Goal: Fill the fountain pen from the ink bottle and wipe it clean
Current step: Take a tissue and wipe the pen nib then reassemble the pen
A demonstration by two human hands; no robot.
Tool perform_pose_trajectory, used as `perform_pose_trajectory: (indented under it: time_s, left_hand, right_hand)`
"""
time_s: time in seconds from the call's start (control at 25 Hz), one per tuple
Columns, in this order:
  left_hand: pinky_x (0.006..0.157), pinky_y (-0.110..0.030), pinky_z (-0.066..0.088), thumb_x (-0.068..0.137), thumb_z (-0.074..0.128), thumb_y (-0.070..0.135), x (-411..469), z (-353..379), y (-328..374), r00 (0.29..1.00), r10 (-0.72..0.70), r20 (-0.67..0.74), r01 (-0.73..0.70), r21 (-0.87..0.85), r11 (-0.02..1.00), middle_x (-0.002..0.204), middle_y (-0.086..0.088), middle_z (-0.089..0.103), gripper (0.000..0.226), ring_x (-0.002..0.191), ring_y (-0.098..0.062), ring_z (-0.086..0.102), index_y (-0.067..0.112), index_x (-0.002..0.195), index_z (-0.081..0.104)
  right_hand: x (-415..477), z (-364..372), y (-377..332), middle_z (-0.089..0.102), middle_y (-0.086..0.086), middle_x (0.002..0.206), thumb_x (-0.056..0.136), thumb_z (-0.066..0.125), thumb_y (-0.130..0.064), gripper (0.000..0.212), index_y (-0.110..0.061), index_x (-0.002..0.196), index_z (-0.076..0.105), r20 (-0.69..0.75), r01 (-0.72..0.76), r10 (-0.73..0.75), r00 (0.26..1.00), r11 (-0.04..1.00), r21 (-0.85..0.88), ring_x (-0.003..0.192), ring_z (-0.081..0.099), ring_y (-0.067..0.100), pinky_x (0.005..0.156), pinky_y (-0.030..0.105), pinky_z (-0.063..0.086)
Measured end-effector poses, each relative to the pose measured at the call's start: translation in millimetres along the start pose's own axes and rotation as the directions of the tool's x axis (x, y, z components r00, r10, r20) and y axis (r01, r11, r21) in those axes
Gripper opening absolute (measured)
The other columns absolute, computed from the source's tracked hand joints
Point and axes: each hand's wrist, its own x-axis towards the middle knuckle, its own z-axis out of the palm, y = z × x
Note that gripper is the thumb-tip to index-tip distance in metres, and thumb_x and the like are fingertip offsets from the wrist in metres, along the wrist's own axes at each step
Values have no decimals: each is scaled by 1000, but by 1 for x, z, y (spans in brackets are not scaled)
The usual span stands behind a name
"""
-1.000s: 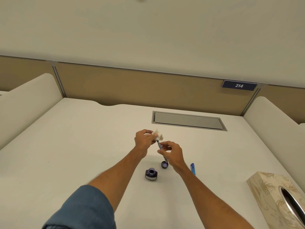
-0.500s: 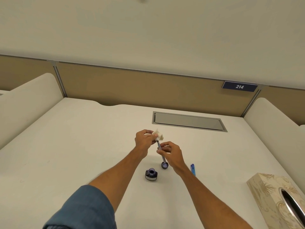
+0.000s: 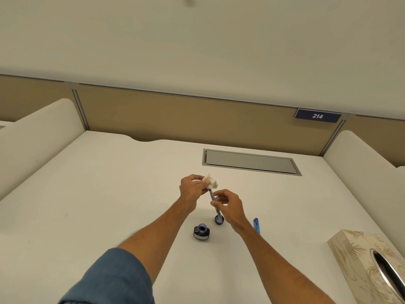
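My left hand [image 3: 192, 188] pinches a crumpled white tissue [image 3: 210, 182] around the upper tip of the fountain pen [image 3: 212, 195]. My right hand [image 3: 228, 205] grips the pen's lower barrel with fingertips, holding it nearly upright above the desk. The pen's nib is hidden inside the tissue. The open ink bottle [image 3: 201, 231], dark with blue ink showing, stands on the desk below my hands. Its round cap [image 3: 219, 220] lies just right of it, partly behind my right wrist.
A blue pen part [image 3: 256, 225] lies on the desk to the right of my right forearm. A patterned tissue box [image 3: 359, 260] sits at the near right. A grey cable flap [image 3: 249, 162] is set into the desk [image 3: 109, 194] behind my hands. Partitions enclose the desk.
My right hand's fingers have shifted slightly on the pen barrel. The tissue stays pinched on the pen's tip; the bottle and cap have not moved.
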Motion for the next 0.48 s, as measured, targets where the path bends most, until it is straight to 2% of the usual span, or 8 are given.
perform_pose_trajectory:
  time_s: [0.08, 0.2, 0.28, 0.36, 0.48]
  left_hand:
    - [71, -30, 60, 79, 75, 3, -1, -1, 0, 1000, 5, 1, -5, -1, 1000, 98, -22, 71, 17, 90, -33, 71, 3, 92, 65]
    - [71, -30, 60, 78, 76, 3, -2, -2, 1, 1000, -4, 4, 4, -15, 1000, 97, -21, 71, 18, 87, -31, 70, 2, 93, 65]
    - [70, -30, 60, 78, 76, 3, -2, -4, 0, 1000, -10, 2, 10, -18, 1000, 96, -21, 71, 18, 86, -31, 70, 2, 93, 65]
    - [68, -27, 60, 78, 76, 5, -3, -4, -1, 1000, -7, -5, 7, 5, 1000, 96, -18, 71, 19, 87, -30, 71, 3, 94, 65]
    - [65, -25, 59, 79, 76, 6, -4, -4, -2, 1000, -4, -2, 4, 18, 1000, 96, -16, 71, 21, 87, -30, 71, 3, 96, 66]
  right_hand:
    - [0, 0, 0, 69, 5, 86, 82, 71, -7, 15, -4, 97, 67, -7, -4, 4, 1000, 1000, 16, 78, 64, 17, 80, 34, 58]
    - [-2, 0, 3, 72, 3, 91, 90, 61, -10, 13, -8, 101, 69, 43, -15, 13, 999, 999, 39, 82, 67, 15, 85, 37, 58]
    - [-5, 0, 3, 71, -2, 95, 92, 60, -17, 19, -12, 107, 70, 87, -9, 7, 996, 1000, 21, 86, 66, 14, 82, 33, 56]
    - [-6, 1, 2, 69, -7, 96, 87, 68, -22, 24, -15, 109, 70, 93, 2, -1, 996, 1000, -9, 83, 63, 11, 74, 24, 53]
    - [-5, 1, 3, 67, -2, 88, 81, 73, -15, 27, -13, 108, 70, 51, 8, -7, 999, 1000, -21, 77, 60, 11, 68, 18, 50]
